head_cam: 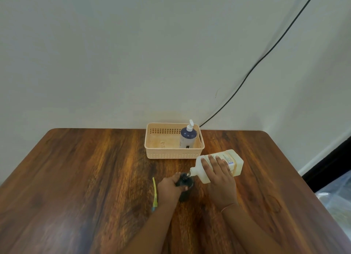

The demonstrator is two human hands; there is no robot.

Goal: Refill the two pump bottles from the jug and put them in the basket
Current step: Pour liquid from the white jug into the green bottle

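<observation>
near the basket (152, 151), the right hand (220, 179) wraps the tipped jug (235, 163), its spout at the dark bottle (185, 193) gripped by the left hand (169, 187); the bottle's body is mostly hidden.

The left hand (169, 186) is curling closed around the dark bottle (185, 187), fingers wrapping its neck. The right hand (218, 174) is lying palm-down (fingers spread and reaching forward) over the tipped jug (233, 163), wrist bending slightly.
</observation>
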